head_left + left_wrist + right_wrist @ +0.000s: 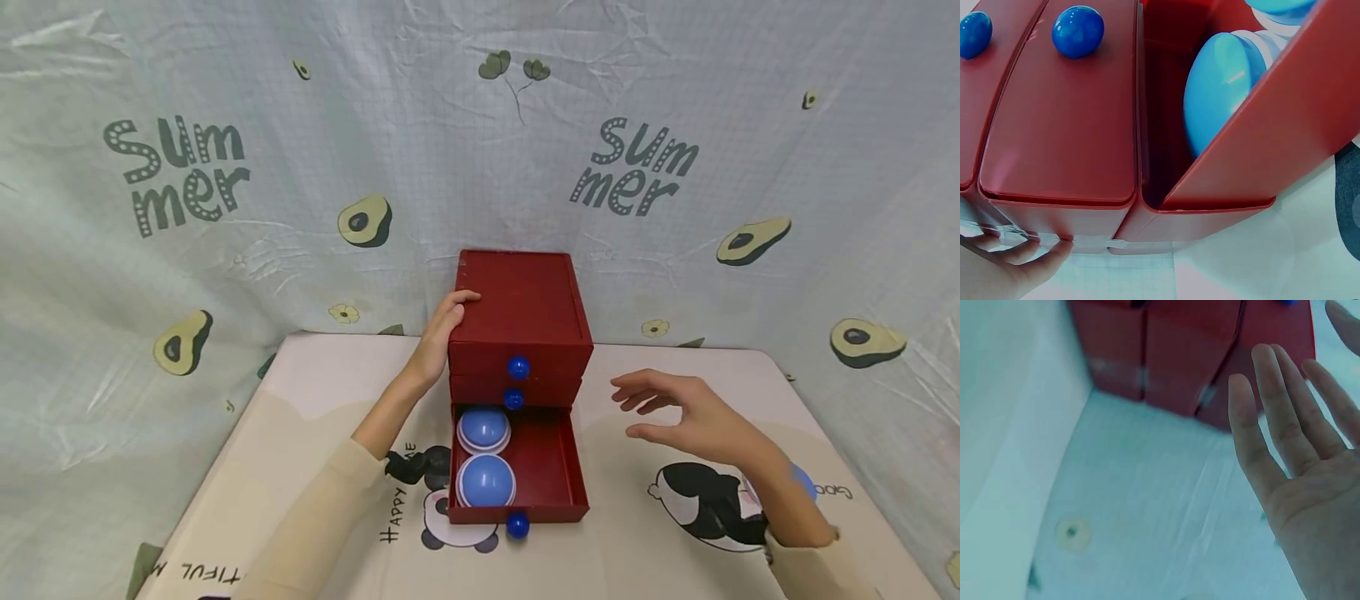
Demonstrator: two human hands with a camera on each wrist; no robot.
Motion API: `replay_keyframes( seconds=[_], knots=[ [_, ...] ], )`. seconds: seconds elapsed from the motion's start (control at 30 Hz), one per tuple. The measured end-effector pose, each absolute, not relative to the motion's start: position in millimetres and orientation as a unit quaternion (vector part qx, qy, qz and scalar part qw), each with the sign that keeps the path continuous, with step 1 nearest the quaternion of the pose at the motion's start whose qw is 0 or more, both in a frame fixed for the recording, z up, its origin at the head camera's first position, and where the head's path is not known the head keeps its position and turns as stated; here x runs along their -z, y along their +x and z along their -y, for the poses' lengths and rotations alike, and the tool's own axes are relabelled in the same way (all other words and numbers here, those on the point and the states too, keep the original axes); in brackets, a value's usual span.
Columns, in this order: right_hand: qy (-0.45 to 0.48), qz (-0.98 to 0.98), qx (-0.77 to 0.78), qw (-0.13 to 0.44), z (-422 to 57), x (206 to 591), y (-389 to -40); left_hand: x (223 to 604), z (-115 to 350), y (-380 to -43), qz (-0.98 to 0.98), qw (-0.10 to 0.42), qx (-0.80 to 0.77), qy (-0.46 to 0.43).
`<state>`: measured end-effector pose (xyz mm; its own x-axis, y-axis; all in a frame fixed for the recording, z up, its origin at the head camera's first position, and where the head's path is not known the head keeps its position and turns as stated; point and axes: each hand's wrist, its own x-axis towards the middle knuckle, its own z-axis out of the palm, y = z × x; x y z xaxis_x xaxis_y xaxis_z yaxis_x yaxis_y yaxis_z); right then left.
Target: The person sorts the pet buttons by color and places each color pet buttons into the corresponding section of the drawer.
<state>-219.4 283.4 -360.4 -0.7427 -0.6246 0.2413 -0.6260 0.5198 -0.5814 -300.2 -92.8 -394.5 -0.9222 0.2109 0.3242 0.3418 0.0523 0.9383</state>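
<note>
A red three-drawer cabinet [517, 300] stands on the table, its bottom drawer [551, 467] pulled out. Two round blue domed things with white rims, one nearer [487, 482] and one farther [483, 429], lie along the left side of that drawer. My left hand [437, 337] rests against the cabinet's left side, fingertips over the top edge. In the left wrist view, the left fingers [1054, 256] touch the side wall. To the right of the cabinet, my right hand [686, 412] hovers with fingers extended, holding nothing; its palm [1322, 506] shows in the right wrist view.
Blue ball knobs mark the top drawer [518, 367], the middle drawer and the open bottom one. A patterned cloth [420, 150] hangs behind the table [300, 417]. Part of a blue round shape [805, 482] shows beside the right forearm.
</note>
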Motion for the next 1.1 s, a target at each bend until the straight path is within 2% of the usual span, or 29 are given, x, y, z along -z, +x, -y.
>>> replay_keyframes(
  seconds=[0.17, 0.6, 0.8, 1.1],
  knots=[
    [0.324, 0.885, -0.330, 0.048, -321.3, 371.1, -209.3, 395.6, 93.6, -299.5, 0.727, 0.046, 0.659, -0.186],
    [0.171, 0.928, -0.322, 0.082, -414.3, 430.7, -190.2, 394.3, 93.2, -298.6, 0.726, 0.045, 0.660, -0.187],
    [0.129, 0.936, -0.317, 0.086, -441.9, 444.1, -184.0, 395.4, 94.2, -298.6, 0.725, 0.042, 0.663, -0.184],
    [0.116, 0.947, -0.294, 0.063, -459.7, 460.4, -177.9, 395.3, 92.1, -299.6, 0.722, 0.045, 0.665, -0.187]
  ],
)
